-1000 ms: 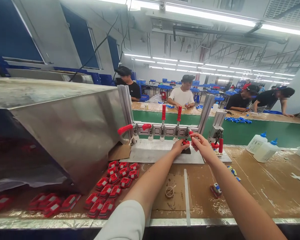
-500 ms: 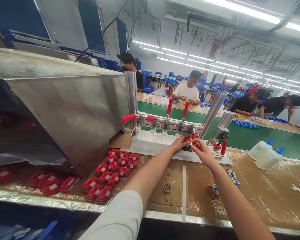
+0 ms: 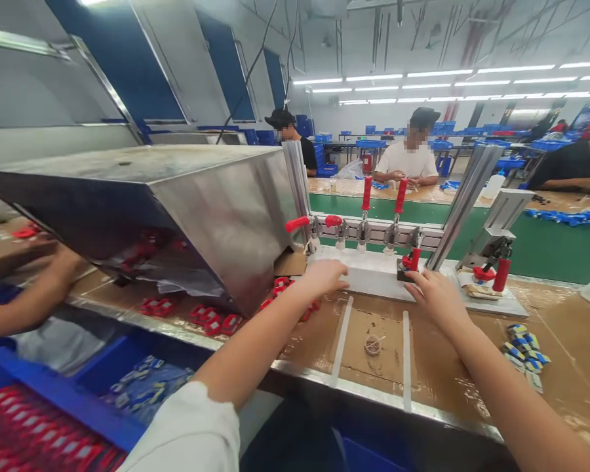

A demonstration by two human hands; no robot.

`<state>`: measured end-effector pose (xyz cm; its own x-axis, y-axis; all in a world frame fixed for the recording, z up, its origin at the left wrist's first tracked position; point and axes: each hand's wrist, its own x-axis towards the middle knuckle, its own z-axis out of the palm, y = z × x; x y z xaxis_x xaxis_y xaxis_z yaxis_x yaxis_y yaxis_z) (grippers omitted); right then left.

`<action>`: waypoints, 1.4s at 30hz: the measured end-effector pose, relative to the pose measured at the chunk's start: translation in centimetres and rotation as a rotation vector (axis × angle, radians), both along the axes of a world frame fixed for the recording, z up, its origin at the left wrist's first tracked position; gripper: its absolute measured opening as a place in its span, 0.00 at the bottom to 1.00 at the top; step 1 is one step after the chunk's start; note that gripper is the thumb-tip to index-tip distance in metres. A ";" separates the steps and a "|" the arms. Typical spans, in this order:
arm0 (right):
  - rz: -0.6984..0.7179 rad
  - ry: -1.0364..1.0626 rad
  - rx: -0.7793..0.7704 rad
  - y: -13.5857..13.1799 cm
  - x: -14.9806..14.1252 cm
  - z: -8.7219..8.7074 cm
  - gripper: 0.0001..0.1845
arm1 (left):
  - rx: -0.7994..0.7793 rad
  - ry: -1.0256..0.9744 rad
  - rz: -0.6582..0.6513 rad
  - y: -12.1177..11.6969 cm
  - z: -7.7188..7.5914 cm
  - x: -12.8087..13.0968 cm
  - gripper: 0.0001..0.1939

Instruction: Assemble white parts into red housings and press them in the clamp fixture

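Observation:
My left hand (image 3: pixel 328 276) hovers over the front edge of the metal base plate (image 3: pixel 368 280), fingers loosely stretched and nothing visible in them. My right hand (image 3: pixel 437 300) is at the right end of the clamp row, thumb and fingers apart. Its fingertips are close to a toggle clamp with a lowered red handle (image 3: pixel 413 259); whether they touch is unclear. Beneath that clamp sits a small dark block (image 3: pixel 404 270) with something red on it. Two other clamps have upright red handles (image 3: pixel 366 193), and two more at the left have red handles lying sideways.
A large sheet-metal hood (image 3: pixel 226 223) stands left, red parts (image 3: pixel 211 320) beside it. A small round cup (image 3: pixel 372 345) sits on cardboard; blue-yellow pieces (image 3: pixel 526 347) lie right. Blue bins (image 3: pixel 69 419) are below left. A co-worker's arm (image 3: pixel 54 282) reaches in; others work opposite.
My left hand has left the right-end clamp and moved left. My right hand has drawn slightly back from it. The view has turned left, bringing the bins and a co-worker's arm into sight.

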<state>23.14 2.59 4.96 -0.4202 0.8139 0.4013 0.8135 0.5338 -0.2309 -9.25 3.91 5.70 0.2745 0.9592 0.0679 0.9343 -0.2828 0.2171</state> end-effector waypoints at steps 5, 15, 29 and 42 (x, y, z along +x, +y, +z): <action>0.078 -0.038 -0.277 -7.3 -2.5 -2.3 0.27 | 0.004 0.249 0.275 -5.3 0.0 -5.3 0.16; 0.309 -0.178 -0.221 -7.7 -5.2 -3.7 0.18 | -0.103 0.248 0.399 -4.6 -0.7 -2.8 0.14; 0.506 -0.112 -0.298 -6.4 -5.0 -3.3 0.19 | -0.003 -0.355 -0.107 -6.3 -5.6 7.2 0.14; 0.365 0.601 -0.375 -5.1 -4.2 -6.0 0.29 | -0.103 -0.457 -0.207 -5.1 -6.4 6.8 0.22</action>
<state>18.97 -2.52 -0.99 -0.4844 0.7926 0.3704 0.2814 0.5420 -0.7919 -2.47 -1.20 -0.69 0.4236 0.8959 0.1339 0.6639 -0.4076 0.6270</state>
